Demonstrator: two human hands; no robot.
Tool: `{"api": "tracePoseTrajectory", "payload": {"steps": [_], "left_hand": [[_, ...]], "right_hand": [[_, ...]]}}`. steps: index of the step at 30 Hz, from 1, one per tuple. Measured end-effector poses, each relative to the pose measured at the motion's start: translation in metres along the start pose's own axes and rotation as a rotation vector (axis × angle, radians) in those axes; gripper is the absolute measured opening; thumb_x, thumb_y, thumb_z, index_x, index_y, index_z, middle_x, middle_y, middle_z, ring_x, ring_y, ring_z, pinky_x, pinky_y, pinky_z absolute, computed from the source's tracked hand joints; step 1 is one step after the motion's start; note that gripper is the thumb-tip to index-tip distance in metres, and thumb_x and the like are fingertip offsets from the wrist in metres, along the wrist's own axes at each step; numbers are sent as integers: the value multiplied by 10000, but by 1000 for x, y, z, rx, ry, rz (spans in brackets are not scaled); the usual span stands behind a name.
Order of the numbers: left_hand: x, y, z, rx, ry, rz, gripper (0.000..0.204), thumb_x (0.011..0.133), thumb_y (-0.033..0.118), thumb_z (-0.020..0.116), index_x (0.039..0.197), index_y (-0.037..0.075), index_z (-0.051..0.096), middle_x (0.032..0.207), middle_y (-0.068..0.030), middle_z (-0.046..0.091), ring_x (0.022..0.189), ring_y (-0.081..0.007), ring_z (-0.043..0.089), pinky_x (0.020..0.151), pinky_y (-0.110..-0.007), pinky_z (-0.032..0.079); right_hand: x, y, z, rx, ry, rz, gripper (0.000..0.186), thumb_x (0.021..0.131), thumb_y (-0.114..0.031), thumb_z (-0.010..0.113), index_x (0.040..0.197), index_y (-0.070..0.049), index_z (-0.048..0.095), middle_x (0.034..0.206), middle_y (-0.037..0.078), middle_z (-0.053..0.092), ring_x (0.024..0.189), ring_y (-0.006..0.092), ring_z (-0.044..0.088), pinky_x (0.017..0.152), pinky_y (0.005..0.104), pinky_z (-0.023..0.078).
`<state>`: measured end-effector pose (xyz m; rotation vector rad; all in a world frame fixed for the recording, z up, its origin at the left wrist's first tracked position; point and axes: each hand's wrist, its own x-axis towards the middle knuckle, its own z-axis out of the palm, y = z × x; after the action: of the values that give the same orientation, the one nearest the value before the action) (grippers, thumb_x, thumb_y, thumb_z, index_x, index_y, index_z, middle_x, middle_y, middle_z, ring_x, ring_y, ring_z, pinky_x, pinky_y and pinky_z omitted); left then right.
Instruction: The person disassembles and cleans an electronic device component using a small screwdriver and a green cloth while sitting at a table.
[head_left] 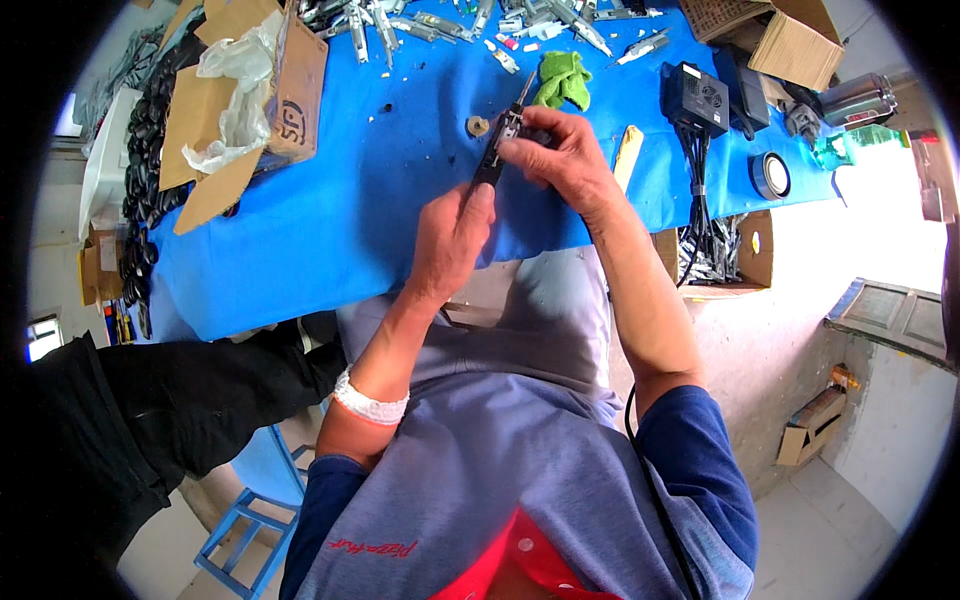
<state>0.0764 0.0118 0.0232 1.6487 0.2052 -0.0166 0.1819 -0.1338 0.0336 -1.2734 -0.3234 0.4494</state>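
A slim dark casing (487,171) with a metal mechanism at its upper part is held over the blue-covered table; a thin rod (524,90) points away from its far end. My left hand (452,240) is closed round the casing's near end. My right hand (566,160) is closed, with thumb and fingers pressed on the mechanism at the upper part. What exactly lies under those fingertips is hidden. Just left of the casing sits a small round tan piece (477,126). A crumpled green cloth (563,80) lies beyond my right hand.
Several grey metal parts (430,27) are strewn along the table's far side. An open cardboard box (298,95) with plastic stands left, beside a heap of black pieces (143,200). At right are a black powered box (697,98) with hanging cables and a tape roll (770,176). Someone's dark-clothed leg (210,400) is at left.
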Motion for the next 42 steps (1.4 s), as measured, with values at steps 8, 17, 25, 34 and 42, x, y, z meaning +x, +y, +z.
{"api": "tracePoseTrajectory", "payload": {"steps": [8,17,25,34,42], "left_hand": [[0,4,1,28,9,-72,405,945,357,485,700,37,519,557,12,462,505,-68,422,449,-251,327],[0,3,1,46,7,80,389,926,387,537,689,88,464,540,60,396,439,-25,349,384,-206,250],[0,13,4,-69,31,-57,352,943,291,485,672,67,465,541,28,402,459,-50,354,410,-223,264],[1,8,-1,-41,-9,-37,419,942,404,493,686,73,479,535,39,416,445,-30,359,408,-197,268],[-4,16,-5,-119,-13,-111,393,947,391,491,711,78,482,548,50,413,449,-20,355,400,-180,265]], "right_hand": [[2,3,-9,-25,-157,54,268,798,-256,729,905,-28,636,630,-28,509,504,64,434,447,204,333],[2,7,-4,6,-162,39,255,833,-275,698,911,-43,624,604,-40,483,493,49,411,437,203,316],[0,-2,-2,-71,2,-7,318,858,-260,658,1076,-37,596,701,-55,498,571,31,407,483,197,328],[-24,-109,-50,-887,565,-848,254,895,-76,515,1141,-30,562,906,60,619,685,82,550,591,210,446],[42,-242,-183,-1266,1111,-1134,371,903,-261,525,1131,30,547,972,145,638,821,185,611,773,298,480]]}}
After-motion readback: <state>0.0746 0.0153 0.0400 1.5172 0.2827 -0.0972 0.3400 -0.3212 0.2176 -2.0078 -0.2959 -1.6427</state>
